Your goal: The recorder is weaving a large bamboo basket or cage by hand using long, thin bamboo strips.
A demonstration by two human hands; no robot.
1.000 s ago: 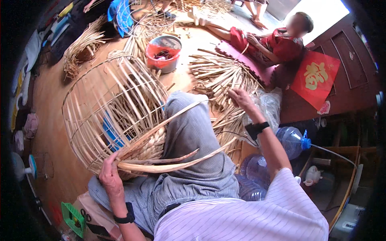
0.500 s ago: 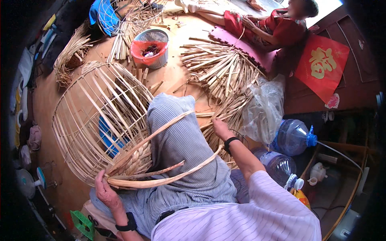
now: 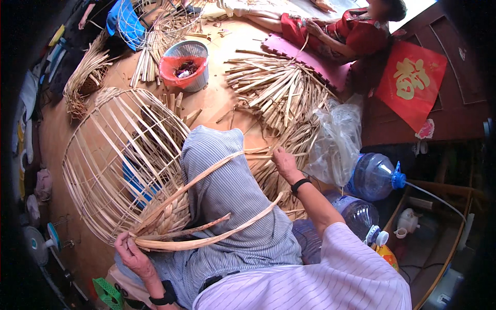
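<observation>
A large, partly woven basket [image 3: 124, 155] with bare pale ribs rests on its side against my left leg. My left hand [image 3: 135, 257] pinches the dried plant strands [image 3: 206, 241] where they leave the basket's woven edge. One long strand runs across my lap, and another [image 3: 209, 169] crosses my knee toward the right. Beyond that knee my right hand [image 3: 285, 164] is closed at the near edge of a heap of dried stalks [image 3: 281, 93]. Its fingertips meet the end of the strand over my knee; whether other stalks are in them is hard to make out.
A grey bin [image 3: 199, 62] with a red liner stands ahead. Right of me are a clear plastic bag [image 3: 336, 139] and large water bottles [image 3: 374, 175]. Another person [image 3: 346, 36] in red sits by a pink mat [image 3: 336, 75]. A wire-frame basket [image 3: 155, 20] lies at the far left.
The view has shifted slightly. My hands keep nearly the same places, left at the basket's edge and right by the stalk heap. The strands over my lap lie much as before.
</observation>
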